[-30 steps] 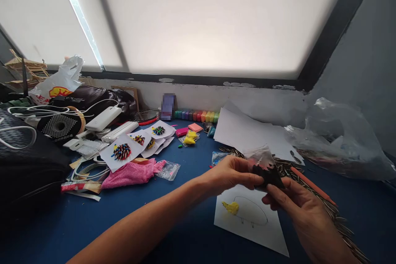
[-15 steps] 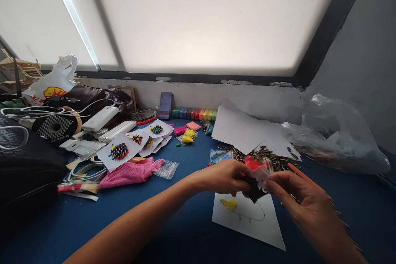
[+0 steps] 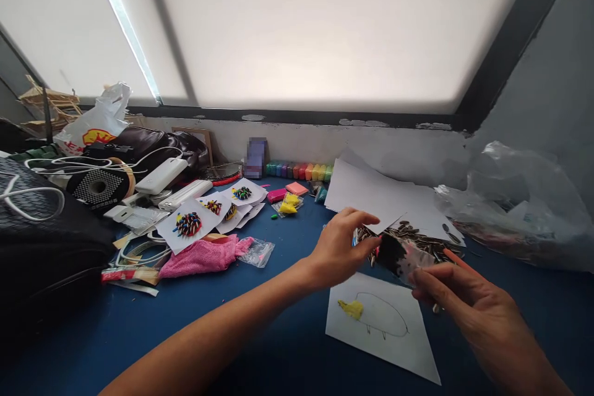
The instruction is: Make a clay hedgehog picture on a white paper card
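Pinching one end of a small bag, the right hand has its thumb and forefinger closed on the clear plastic. Something black fills the other end, with a trace of red at its tip. The bag is held in the air over the right half of the blue table, between the two hands. The left hand is open beside the black end, thumb and forefinger parted; whether the thumb touches the bag, I cannot tell.

Below the hands lies a sheet of paper with an oval outline, two pairs of short legs and a yellow patch at its left end. Behind the small bag, dark striped seeds are heaped, partly hidden by it, with an orange stick at their right. White sheets lie between the seeds and the table's back edge, and a large plastic bag slumps toward the back right corner.

Along the back edge runs a row of coloured packets. Nearer the left edge are cards with spiky coloured figures, a pink cloth touching the nearest card, and a black bag.
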`<state>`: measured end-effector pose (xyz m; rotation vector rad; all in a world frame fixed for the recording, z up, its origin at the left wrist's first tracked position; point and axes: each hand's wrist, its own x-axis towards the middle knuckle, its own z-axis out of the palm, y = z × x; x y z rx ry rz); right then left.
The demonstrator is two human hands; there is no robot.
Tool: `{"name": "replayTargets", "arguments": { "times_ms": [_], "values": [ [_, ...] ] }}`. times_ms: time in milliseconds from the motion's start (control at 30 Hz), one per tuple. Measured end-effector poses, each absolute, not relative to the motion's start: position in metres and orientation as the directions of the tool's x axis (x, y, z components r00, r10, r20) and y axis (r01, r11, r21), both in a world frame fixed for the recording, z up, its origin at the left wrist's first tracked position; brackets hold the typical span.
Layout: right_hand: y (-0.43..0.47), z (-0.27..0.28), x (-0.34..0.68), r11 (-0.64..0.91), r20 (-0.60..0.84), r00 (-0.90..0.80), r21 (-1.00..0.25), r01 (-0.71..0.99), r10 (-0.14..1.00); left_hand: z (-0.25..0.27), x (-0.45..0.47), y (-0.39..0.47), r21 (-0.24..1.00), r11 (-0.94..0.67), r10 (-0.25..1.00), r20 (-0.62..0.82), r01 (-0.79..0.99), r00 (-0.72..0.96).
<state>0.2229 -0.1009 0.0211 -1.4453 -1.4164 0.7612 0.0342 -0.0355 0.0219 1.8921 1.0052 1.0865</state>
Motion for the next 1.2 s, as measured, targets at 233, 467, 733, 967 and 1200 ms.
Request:
{"name": "replayTargets", "arguments": {
  "times_ms": [233, 467, 733, 967, 1200],
  "values": [
    [-0.111, 0.009, 0.214, 0.155, 0.189, 0.087, -0.94, 0.305, 0.978, 0.022, 0.047, -0.057, 0.937, -0.332, 0.762, 0.202, 0.104, 0.615],
    [-0.11, 0.02, 0.213, 0.062, 0.059, -0.019, -0.947, 0.316, 0.998, 0.032, 0.041, -0.055, 0.979, -0.183, 0.787, 0.089, 0.093, 0.61],
    [-0.111, 0.02, 0.211, 0.021, 0.033, 0.042, -0.968, 0.252, 0.999, 0.03, 0.039, -0.05, 0.969, -0.221, 0.781, 0.11, 0.107, 0.615],
    [-0.108, 0.019, 0.216, 0.062, 0.076, 0.028, -0.934, 0.351, 0.997, 0.027, 0.039, -0.049, 0.959, -0.271, 0.74, 0.156, 0.077, 0.654],
    [-0.106, 0.015, 0.216, 0.085, 0.138, 0.108, -0.914, 0.397, 0.984, 0.023, 0.048, -0.06, 0.878, -0.47, 0.696, 0.307, 0.089, 0.649]
  ]
}}
